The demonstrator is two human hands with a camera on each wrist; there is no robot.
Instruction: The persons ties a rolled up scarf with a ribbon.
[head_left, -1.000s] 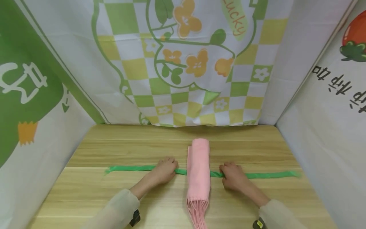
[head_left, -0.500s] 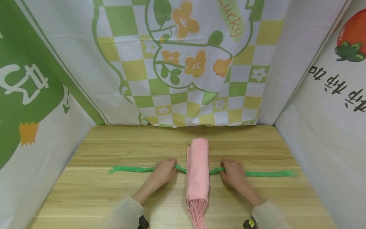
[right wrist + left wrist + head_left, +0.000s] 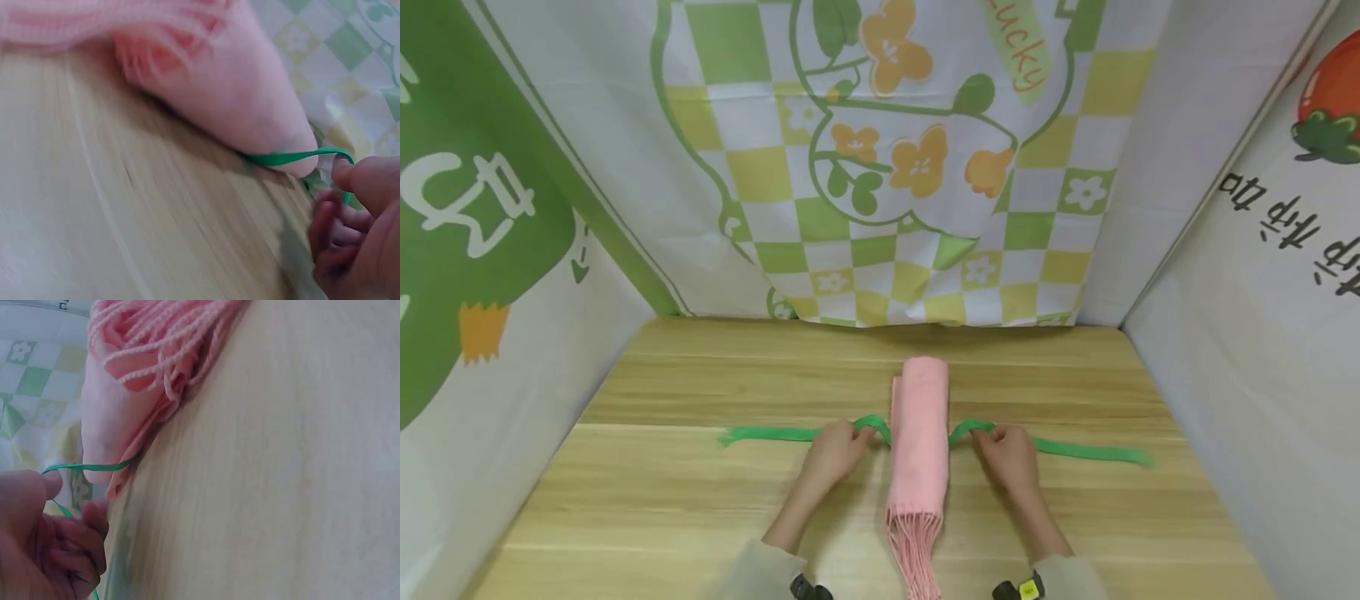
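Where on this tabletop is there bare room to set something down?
Bare tabletop shows beyond the green ribbon, up to the checked cloth, on both sides of the pink scarf. The middle is crowded: the left grip and right grip hold the ribbon close beside the scarf.

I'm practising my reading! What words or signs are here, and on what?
"Lucky", L partly cut off: back cloth.
Dark slanted characters, right cloth: I can't read them surely.
White characters, left cloth: some cut off, unreadable.
Scrap atop the left wrist view: cut off, unreadable.
Yellow label on right wrist device: too small.
Pink scarf, green ribbon: no writing visible.
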